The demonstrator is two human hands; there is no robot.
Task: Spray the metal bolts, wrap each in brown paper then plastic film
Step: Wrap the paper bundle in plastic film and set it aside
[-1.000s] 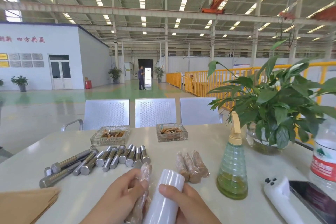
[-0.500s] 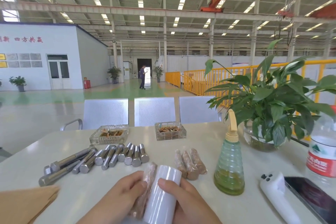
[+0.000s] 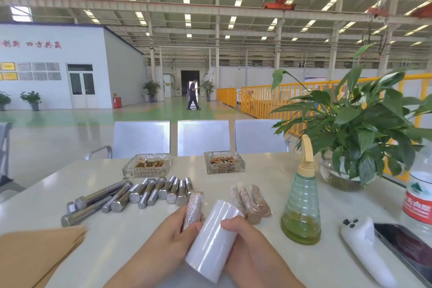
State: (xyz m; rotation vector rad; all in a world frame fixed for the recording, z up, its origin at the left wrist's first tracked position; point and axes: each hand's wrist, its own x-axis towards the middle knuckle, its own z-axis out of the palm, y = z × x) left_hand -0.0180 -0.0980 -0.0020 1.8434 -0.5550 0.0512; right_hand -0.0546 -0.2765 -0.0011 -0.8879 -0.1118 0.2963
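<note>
Holding a white roll of plastic film (image 3: 211,241), the right hand (image 3: 247,248) curls round its side near the bottom edge. Beside it the left hand (image 3: 168,238) grips a bolt wrapped in brown paper (image 3: 193,208), tilted upward; film appears to cover it, though the view is soft. Brown paper sheets (image 3: 35,255) lie at the near left. Farther on the white table (image 3: 58,182), bare metal bolts (image 3: 140,193) lie in a row left, three wrapped bolts (image 3: 251,201) centre, a green spray bottle (image 3: 301,203) right.
</note>
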